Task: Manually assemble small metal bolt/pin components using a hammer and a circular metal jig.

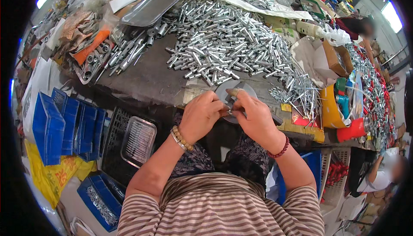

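My left hand (203,114) and my right hand (256,114) meet at the table's near edge, fingertips almost touching. Thumb and fingers of each are pinched together around small metal parts, too small and too covered to name. A brownish covering wraps a fingertip of my right hand. Just behind and under the fingers is a round grey metal piece (248,87), partly hidden. Beyond it spreads a large heap of short silvery metal tubes (228,36). Thin metal pins (306,94) lie in a smaller pile to the right of my right hand.
A metal tray (154,7) and socket-like tools (129,55) lie at the left. Blue bins (48,126) and a steel tray of pins (138,141) stand low on my left. At right are a yellow container (330,107) and a red cylinder (349,130). Two other people are farther right.
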`<state>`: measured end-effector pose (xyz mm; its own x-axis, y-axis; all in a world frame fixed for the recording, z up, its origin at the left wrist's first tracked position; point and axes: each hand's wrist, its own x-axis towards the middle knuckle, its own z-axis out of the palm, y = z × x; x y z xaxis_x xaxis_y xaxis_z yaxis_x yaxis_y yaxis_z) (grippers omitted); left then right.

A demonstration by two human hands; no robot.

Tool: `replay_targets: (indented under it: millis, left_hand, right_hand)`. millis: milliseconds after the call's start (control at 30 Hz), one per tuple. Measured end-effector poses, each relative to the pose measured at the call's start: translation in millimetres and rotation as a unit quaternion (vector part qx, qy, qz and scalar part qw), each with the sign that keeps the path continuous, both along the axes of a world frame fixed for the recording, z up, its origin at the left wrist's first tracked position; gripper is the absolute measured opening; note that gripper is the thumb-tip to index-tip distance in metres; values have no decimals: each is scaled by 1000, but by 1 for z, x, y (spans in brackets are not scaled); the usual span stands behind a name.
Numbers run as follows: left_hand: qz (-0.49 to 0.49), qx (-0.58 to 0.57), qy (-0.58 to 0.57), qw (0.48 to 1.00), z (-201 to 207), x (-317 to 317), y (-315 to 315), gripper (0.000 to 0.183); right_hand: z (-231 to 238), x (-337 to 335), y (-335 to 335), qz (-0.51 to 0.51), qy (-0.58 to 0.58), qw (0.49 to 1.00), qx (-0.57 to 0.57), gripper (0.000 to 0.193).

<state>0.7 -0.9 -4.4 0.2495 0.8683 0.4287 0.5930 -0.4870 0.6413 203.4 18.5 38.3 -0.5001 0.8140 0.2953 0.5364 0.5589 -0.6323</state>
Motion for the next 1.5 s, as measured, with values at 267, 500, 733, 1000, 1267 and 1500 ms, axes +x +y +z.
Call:
replay_targets:
  millis: [267, 500, 733, 1000, 1267, 1500]
  left_hand:
    - [31, -36, 15, 999, 5, 4, 0, 11]
    - [-11, -58, -42, 997, 0, -2, 2, 11]
    - [-23, -51, -22, 998, -2, -2, 2, 14]
    - [-37, -42, -46, 997, -7, 3, 1, 20]
    - [-32, -56, -49, 997, -1, -5, 13, 19]
    - [-44, 16, 114, 992, -30, 1, 6, 9]
  right_hand:
    - [11, -11, -8, 40, -142, 979, 143, 38]
    - [13, 30, -10, -115, -118, 975, 146, 42]
    - [4, 51, -24, -146, -34, 988, 40, 37]
    - [9, 53, -61, -110, -40, 988, 105, 39]
    - [14, 39, -54, -137, 33, 976, 166, 37]
    - [2, 54, -58, -127, -38, 991, -2, 40]
